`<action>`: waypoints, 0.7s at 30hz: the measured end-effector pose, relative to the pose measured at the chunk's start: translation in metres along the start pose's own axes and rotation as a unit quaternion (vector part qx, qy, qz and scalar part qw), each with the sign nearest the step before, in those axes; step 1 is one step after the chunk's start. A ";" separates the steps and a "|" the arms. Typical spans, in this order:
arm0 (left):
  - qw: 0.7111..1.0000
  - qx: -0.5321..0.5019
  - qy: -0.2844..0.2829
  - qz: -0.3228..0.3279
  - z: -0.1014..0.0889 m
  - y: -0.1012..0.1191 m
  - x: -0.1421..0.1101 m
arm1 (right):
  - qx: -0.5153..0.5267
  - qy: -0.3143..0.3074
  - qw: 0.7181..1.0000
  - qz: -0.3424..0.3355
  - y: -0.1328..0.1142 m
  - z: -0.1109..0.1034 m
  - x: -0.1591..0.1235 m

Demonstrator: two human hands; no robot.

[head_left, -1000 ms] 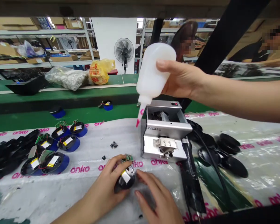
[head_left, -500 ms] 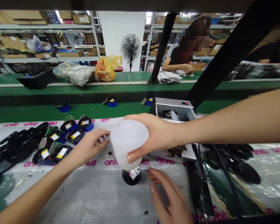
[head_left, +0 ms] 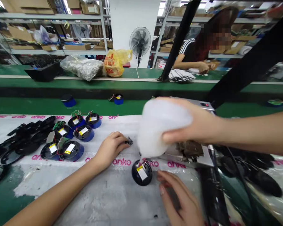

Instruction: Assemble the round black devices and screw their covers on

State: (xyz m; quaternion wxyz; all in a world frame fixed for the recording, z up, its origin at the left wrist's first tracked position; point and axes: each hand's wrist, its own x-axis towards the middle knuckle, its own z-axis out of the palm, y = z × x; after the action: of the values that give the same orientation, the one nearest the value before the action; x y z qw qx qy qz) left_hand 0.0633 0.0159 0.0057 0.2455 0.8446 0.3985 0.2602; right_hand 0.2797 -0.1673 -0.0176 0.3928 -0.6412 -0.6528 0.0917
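My right hand (head_left: 180,197), cut off below, is half open and empty, just beside the black round case (head_left: 142,173). My left hand (head_left: 110,146) touches small black pieces (head_left: 130,141), grip unclear. Another person's hand (head_left: 193,125) holds a blurred bottle (head_left: 160,128).

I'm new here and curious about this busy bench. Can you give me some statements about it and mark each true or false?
1. The person's own right hand holds the white bottle. False: a co-worker's hand holds the bottle; the right hand is beside the round black part.
2. The left hand has its fingertips at some small black pieces. True.
3. The yellow bag hangs from the fan. False: the bag sits on the green surface at the back.
4. A white rectangular piece lies in the round black part. True.
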 end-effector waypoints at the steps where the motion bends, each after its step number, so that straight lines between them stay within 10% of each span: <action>1: 1.000 -0.007 -0.004 0.001 0.000 -0.001 0.001 | 0.008 -0.003 1.000 0.012 -0.002 0.000 0.001; 9: 0.996 -0.086 -0.013 -0.011 -0.004 -0.006 0.007 | 0.057 -0.087 0.969 0.225 -0.035 -0.003 0.039; 21: 0.925 -0.354 -0.027 -0.137 -0.013 0.001 -0.009 | 0.116 -0.021 0.975 0.189 -0.058 0.025 0.072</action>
State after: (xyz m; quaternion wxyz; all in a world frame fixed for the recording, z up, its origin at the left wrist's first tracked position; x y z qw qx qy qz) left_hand 0.0513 0.0108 0.0139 0.5723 0.6465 0.3856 0.3253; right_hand 0.2290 -0.1019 0.0301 0.4267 -0.7006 -0.5130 0.2528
